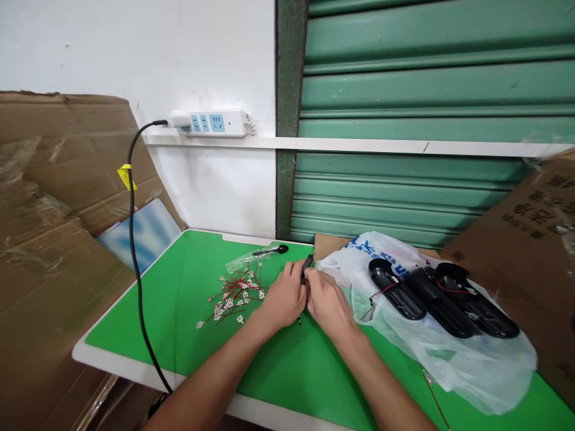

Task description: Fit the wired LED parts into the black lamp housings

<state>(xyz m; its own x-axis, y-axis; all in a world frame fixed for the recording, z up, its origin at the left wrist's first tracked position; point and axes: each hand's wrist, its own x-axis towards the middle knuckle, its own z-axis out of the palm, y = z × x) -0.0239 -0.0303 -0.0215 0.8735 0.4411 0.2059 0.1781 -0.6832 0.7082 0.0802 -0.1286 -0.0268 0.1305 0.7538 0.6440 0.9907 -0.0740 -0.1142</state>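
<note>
My left hand is closed around a black plastic part, whose end sticks up between my hands. Pressed against it from the other side, my right hand has its fingers curled in on the same part. My hands hide most of it, so its full shape does not show. A small dark tip pokes out below them. Left of my hands lies a loose pile of small white round terminals with red wires. Behind the pile is a clear plastic sleeve with a black spoon-shaped piece.
Several black elongated housings, some with thin red wires, rest on a white plastic bag at right. A black cable hangs from the power strip across the table's left side. Cardboard flanks the green tabletop.
</note>
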